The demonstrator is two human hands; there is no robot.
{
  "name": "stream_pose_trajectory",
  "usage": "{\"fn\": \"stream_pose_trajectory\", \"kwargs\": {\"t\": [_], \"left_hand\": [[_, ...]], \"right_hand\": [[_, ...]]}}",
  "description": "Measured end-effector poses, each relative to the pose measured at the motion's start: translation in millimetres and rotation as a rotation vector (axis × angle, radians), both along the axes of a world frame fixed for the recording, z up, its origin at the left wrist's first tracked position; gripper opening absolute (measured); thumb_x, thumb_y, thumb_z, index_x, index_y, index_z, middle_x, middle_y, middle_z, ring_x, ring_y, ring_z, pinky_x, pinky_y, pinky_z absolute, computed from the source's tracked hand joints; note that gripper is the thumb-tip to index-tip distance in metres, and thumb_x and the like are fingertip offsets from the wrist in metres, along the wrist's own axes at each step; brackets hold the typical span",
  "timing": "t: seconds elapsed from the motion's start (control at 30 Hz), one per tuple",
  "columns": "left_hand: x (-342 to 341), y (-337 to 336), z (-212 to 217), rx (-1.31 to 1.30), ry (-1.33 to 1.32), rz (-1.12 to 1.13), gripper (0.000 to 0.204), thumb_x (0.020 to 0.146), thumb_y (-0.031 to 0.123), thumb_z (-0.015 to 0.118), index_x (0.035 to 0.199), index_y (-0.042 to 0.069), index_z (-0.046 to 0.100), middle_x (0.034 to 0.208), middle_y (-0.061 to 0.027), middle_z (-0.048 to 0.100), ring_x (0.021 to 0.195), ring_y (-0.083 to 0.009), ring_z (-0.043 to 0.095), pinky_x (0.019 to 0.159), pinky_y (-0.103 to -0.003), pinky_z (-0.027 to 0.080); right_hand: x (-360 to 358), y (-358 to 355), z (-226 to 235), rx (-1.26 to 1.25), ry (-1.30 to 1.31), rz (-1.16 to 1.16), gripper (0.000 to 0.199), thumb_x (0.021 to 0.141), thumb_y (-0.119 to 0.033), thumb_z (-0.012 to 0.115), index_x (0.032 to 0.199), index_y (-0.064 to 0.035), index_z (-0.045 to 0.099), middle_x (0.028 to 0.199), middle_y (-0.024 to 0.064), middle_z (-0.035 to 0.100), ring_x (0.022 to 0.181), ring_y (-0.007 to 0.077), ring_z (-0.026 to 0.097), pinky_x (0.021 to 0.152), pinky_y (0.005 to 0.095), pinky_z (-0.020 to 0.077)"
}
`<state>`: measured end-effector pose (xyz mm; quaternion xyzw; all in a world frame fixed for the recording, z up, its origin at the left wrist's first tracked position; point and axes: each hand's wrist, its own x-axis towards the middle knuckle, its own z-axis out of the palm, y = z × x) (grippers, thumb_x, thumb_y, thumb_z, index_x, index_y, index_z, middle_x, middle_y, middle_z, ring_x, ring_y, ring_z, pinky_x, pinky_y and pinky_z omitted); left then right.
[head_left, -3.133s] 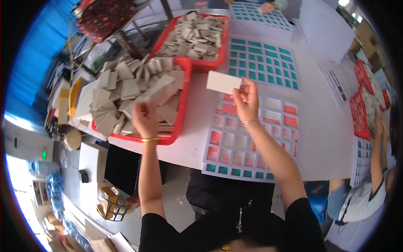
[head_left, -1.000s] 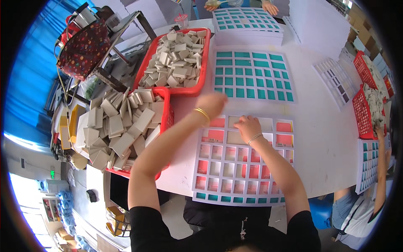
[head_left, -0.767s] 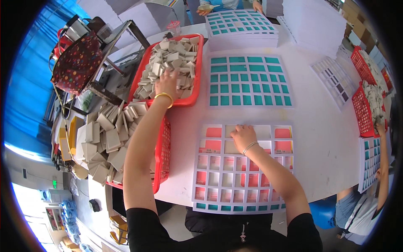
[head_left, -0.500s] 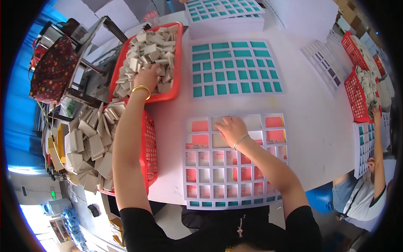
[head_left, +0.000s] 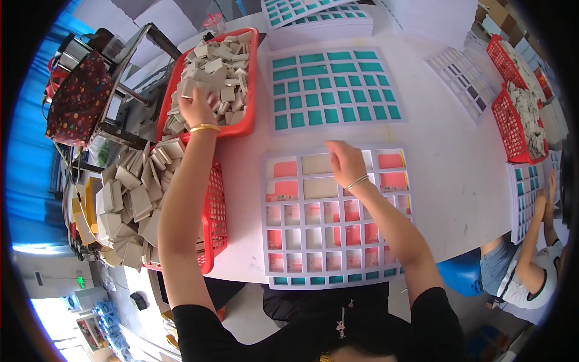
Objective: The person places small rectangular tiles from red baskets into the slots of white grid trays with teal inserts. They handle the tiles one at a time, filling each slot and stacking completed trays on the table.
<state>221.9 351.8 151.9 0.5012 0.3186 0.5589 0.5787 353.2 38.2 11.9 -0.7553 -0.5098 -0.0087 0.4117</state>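
Observation:
My left hand (head_left: 198,110) reaches into the upper red basket (head_left: 255,78), its fingers closed on a flat grey-white cardboard piece (head_left: 192,88) among many like it. My right hand (head_left: 348,164) hovers over the upper middle of the near white grid tray (head_left: 338,277), fingers curled in; anything inside them is hidden. Two large beige card pieces (head_left: 321,187) fill cells beside that hand. Other cells show pink-and-white printed backing, and a teal row lines the tray's near edge.
A second red basket (head_left: 216,211), heaped with larger card pieces (head_left: 140,201), stands nearer on the left. Beyond my tray lies a white grid tray with teal cells (head_left: 329,83), and stacked trays (head_left: 319,27) sit behind. At right, a co-worker's arms (head_left: 534,235) reach over other trays.
My right hand has lifted from its flat rest on the tray and curled its fingers. My left hand has shifted left within the basket, picking among the pieces.

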Motion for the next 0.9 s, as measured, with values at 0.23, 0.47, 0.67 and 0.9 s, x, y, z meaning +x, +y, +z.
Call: {"fn": "stream_pose_trajectory", "kwargs": {"t": [0.23, 0.47, 0.67, 0.9], "left_hand": [[-13, -152, -43, -0.411, 0.196, -0.789, 0.034, 0.092, 0.026, 0.051, 0.124, 0.014, 0.051, 0.110, -0.0043, 0.061, 0.087, -0.0165, 0.061, 0.063, -0.029, 0.053], [-44, -245, -79, -0.604, 0.101, -0.832, 0.042, 0.093, 0.034, 0.048, 0.131, 0.017, 0.044, 0.119, -0.0033, 0.056, 0.101, -0.0192, 0.057, 0.080, -0.037, 0.047], [-70, -276, -89, -0.658, 0.088, -0.639, 0.042, 0.095, 0.036, 0.048, 0.131, 0.014, 0.045, 0.122, -0.0045, 0.055, 0.112, -0.0212, 0.053, 0.088, -0.039, 0.047], [-95, -275, -99, -0.576, -0.161, -0.409, 0.032, 0.097, 0.017, 0.047, 0.128, 0.011, 0.047, 0.117, -0.0081, 0.057, 0.097, -0.0181, 0.059, 0.083, -0.032, 0.050]], "right_hand": [[-17, -11, 43, 0.355, 0.756, 0.036, 0.035, 0.087, -0.013, 0.061, 0.122, -0.0088, 0.052, 0.105, 0.0058, 0.060, 0.076, 0.0136, 0.058, 0.061, 0.0245, 0.0480], [-55, -41, 65, 0.062, 0.626, 0.120, 0.038, 0.080, -0.008, 0.066, 0.117, -0.0079, 0.054, 0.103, 0.0105, 0.061, 0.068, 0.0158, 0.062, 0.059, 0.0285, 0.0510], [-92, -55, 51, 0.136, 0.536, 0.153, 0.046, 0.079, 0.001, 0.064, 0.122, -0.0090, 0.049, 0.099, 0.0050, 0.059, 0.068, 0.0105, 0.060, 0.054, 0.0245, 0.0489], [-98, -66, 66, 0.166, 1.109, 0.101, 0.053, 0.083, -0.002, 0.061, 0.130, -0.0115, 0.039, 0.104, 0.0101, 0.059, 0.074, 0.0112, 0.063, 0.048, 0.0241, 0.0498]]}}
